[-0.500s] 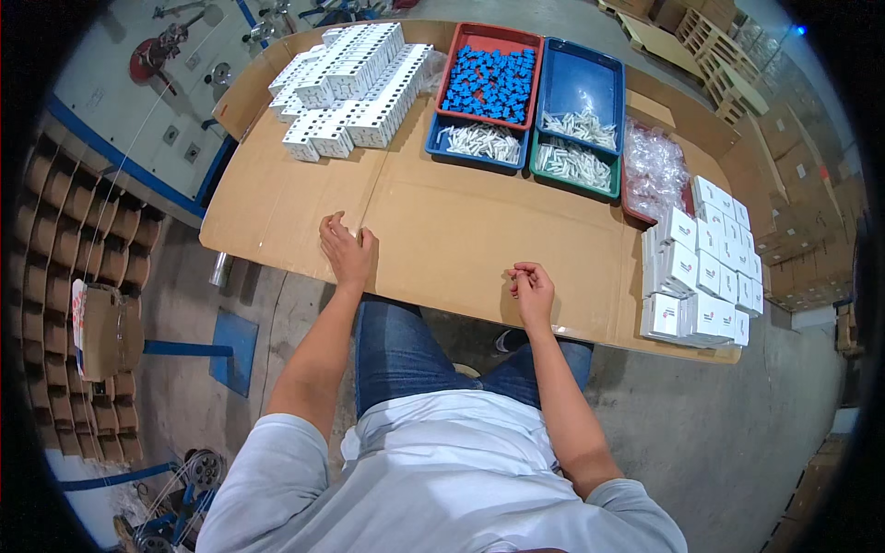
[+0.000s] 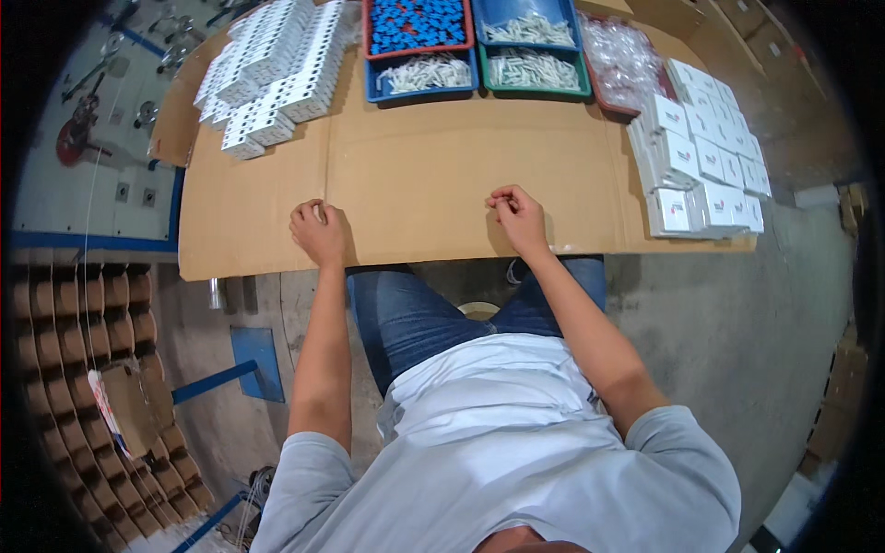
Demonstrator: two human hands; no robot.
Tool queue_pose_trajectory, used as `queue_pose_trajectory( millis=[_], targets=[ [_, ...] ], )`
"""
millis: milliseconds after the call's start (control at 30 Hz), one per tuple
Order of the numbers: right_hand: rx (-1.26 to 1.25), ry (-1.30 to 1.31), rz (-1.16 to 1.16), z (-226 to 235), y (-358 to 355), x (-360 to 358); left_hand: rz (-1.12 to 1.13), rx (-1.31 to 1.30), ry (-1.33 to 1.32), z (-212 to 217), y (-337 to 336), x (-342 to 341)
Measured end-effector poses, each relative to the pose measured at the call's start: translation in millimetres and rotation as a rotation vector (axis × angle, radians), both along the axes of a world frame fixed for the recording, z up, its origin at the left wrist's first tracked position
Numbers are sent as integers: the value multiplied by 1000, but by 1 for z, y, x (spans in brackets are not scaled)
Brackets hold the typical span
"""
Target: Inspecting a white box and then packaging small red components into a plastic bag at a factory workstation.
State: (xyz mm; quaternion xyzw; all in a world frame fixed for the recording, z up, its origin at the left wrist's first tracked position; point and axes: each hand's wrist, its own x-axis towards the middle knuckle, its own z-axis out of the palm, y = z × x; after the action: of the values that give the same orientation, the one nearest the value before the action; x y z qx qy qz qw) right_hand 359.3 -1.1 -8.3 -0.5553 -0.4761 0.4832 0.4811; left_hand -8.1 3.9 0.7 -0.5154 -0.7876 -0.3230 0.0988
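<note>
My left hand (image 2: 318, 232) rests low over the cardboard-covered table (image 2: 415, 175), left of centre near the front edge. Its fingers curl loosely with a gap to the thumb, and I see nothing in it. My right hand (image 2: 518, 219) is right of centre, also near that edge. Its fingers bend inward and close toward the thumb, with no object visible in them. Bare cardboard lies between the two hands. Both hands are apart from the stacks and trays around the table.
Stacked white box-shaped pieces (image 2: 267, 78) stand back left. A red tray (image 2: 369, 41) holds blue parts; a blue tray (image 2: 371, 83) and a green tray (image 2: 583, 83) hold small white pieces. Clear plastic bags (image 2: 622, 64) fill another tray. Stacked white packages (image 2: 705, 152) stand at right.
The view has shifted, so the table's far side sits higher in the picture. My left hand's fingers have curled in from a more spread pose. My right hand remains bent inward.
</note>
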Motion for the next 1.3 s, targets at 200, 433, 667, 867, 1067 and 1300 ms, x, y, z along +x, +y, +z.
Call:
queue_pose_trajectory(
  millis=[200,433,667,867,1067,1300],
  targets=[
    [73,-40,-63,-3,-3,-2,-51,62,14,-5,-2,-6],
    [-34,305,-160,30,-2,26,-116,11,-88,-4,-7,-10],
    [192,-114,-853,17,-23,163,-107,8,-60,-7,-4,-11],
    [37,-82,-1166,31,-64,232,-98,-7,-57,-1,-8,-9],
    [-141,60,-1130,46,-61,256,-109,-4,-35,-1,-8,-7],
    [-223,156,-983,44,-61,264,-106,-7,9,-3,-7,-7]
  ],
)
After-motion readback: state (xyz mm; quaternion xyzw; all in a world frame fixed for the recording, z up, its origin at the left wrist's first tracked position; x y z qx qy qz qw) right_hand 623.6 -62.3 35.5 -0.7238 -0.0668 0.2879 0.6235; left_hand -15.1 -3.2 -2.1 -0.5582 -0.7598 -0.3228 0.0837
